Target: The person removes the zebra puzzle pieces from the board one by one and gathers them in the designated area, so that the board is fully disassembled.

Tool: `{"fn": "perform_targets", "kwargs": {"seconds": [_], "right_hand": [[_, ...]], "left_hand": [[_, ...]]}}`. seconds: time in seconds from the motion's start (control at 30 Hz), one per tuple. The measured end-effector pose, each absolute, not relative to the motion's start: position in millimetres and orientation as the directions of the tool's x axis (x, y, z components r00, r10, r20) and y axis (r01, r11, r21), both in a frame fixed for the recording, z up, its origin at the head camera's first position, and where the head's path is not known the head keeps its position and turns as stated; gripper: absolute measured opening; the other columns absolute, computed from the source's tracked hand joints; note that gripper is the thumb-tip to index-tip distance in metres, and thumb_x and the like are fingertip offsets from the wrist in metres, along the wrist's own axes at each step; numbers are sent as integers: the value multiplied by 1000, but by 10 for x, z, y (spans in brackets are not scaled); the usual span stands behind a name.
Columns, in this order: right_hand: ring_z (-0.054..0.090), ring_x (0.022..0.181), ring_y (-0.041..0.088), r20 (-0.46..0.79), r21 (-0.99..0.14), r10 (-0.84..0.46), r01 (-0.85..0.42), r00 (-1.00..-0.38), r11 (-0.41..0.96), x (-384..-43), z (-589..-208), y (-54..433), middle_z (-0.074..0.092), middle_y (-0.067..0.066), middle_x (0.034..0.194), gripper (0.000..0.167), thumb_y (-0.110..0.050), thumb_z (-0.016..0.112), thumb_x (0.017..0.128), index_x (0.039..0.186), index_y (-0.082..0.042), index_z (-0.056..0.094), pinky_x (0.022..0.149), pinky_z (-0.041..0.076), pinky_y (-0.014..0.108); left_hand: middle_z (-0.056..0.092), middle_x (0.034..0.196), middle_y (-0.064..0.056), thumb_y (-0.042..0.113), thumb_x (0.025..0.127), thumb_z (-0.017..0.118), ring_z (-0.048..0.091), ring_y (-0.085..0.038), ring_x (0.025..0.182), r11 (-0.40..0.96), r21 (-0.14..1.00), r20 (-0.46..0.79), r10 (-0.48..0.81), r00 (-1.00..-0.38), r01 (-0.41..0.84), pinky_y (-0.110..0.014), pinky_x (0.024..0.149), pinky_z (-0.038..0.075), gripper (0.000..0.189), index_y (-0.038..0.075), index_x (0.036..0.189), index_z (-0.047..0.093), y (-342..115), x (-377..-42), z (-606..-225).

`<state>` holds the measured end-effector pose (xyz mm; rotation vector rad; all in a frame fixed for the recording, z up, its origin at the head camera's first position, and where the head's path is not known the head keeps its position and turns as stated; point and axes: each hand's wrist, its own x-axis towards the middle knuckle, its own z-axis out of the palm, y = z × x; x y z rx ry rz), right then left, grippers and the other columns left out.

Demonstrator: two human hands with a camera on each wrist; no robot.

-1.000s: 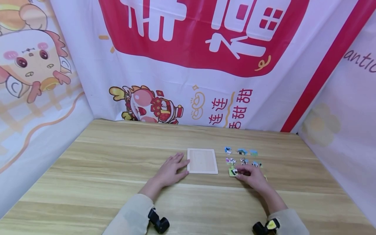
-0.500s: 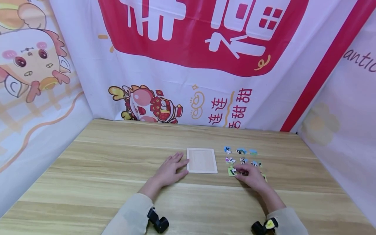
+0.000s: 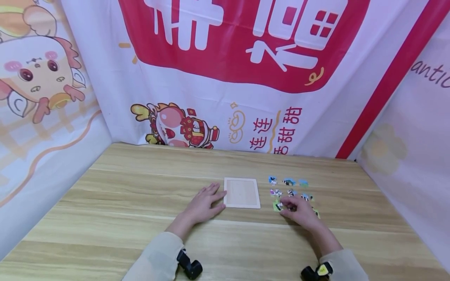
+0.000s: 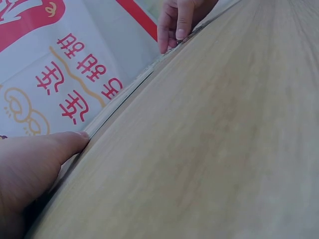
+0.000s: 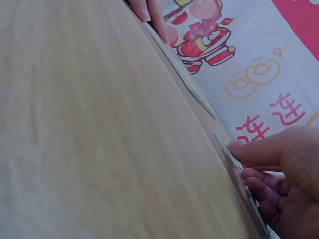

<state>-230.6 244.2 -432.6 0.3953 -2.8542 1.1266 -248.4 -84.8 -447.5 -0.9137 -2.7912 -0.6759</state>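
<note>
A square pale wooden puzzle tray [image 3: 225, 195] lies flat in the middle of the table. My left hand [image 3: 203, 205] rests at its left side with fingers spread, index and thumb tips at the tray's edge; the thumb [image 4: 75, 142] meets that edge in the left wrist view. To the right, my right hand [image 3: 300, 210] pinches a green puzzle piece [image 3: 277, 205] with thumb and index at its right part. The piece lies low at the table. In the right wrist view the other fingers [image 5: 269, 191] are curled below the thumb. The palm hides part of the nearest row of pieces.
Several small puzzle pieces [image 3: 291, 192] lie in rows beyond my right hand, blue ones [image 3: 289, 181] farthest away. Another green piece [image 3: 316, 213] shows at that hand's right. The wood-grain table [image 3: 140, 187] ends at printed cloth walls [image 3: 225, 125] behind and at both sides.
My right hand has shifted very slightly left along the green puzzle piece. The left hand and the tray stay where they were.
</note>
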Motion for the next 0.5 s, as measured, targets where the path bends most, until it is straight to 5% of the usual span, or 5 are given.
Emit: {"fn": "perform_targets", "kwargs": {"seconds": [0.3, 0.5], "right_hand": [[52, 82, 19, 62, -718, -210, -190, -976, 670, -2350, -4214, 2403, 57, 6, 89, 43, -14, 68, 73, 112, -1, 54, 73, 44, 34], [51, 90, 26, 133, -714, -201, -235, -970, 660, -2365, -4028, 2419, 55, 15, 101, 44, -23, 60, 82, 117, 0, 49, 73, 45, 38]], "left_hand": [[32, 133, -19, 32, 86, 50, 22, -31, 124, 639, 543, 284, 471, -835, 545, -45, 100, 14, 44, 8, 123, 48, -911, -2526, -4462], [29, 134, -18, 33, 87, 49, 21, -31, 124, 680, 575, 277, 362, -890, 456, -47, 99, 15, 49, 5, 126, 44, -992, -2561, -4239]]}}
